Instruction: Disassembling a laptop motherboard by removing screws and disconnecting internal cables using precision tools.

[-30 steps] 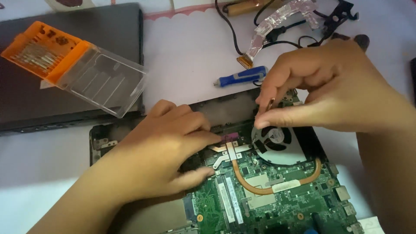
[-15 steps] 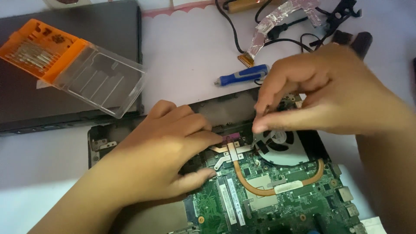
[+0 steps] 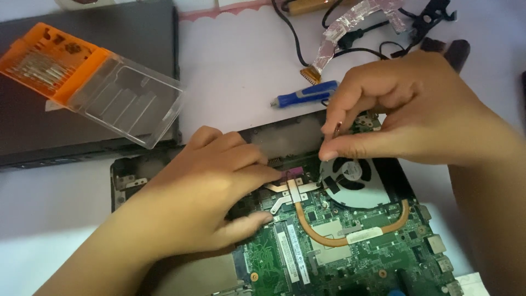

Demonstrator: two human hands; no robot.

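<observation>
An opened laptop base [image 3: 127,176] lies in front of me, with its green motherboard [image 3: 350,263], copper heat pipe [image 3: 329,239] and round fan [image 3: 356,183] exposed. My left hand [image 3: 203,203] lies flat on the board's left part. Its fingertips touch the metal bracket [image 3: 290,189] at the heat pipe's end, and it grips nothing. My right hand [image 3: 405,115] hovers over the fan. Its thumb and forefinger pinch a thin small screwdriver [image 3: 337,130] held upright, the tip hidden behind the thumb near the fan's upper left corner.
An orange and clear plastic bit case [image 3: 87,82] lies open on a dark laptop lid [image 3: 82,140] at the upper left. A blue-handled screwdriver [image 3: 307,94] lies on the white table behind the base. Black cables [image 3: 290,38] and a taped ribbon cable [image 3: 350,22] are at the top.
My right hand has shifted very slightly on the small screwdriver over the fan. The left hand stays where it was.
</observation>
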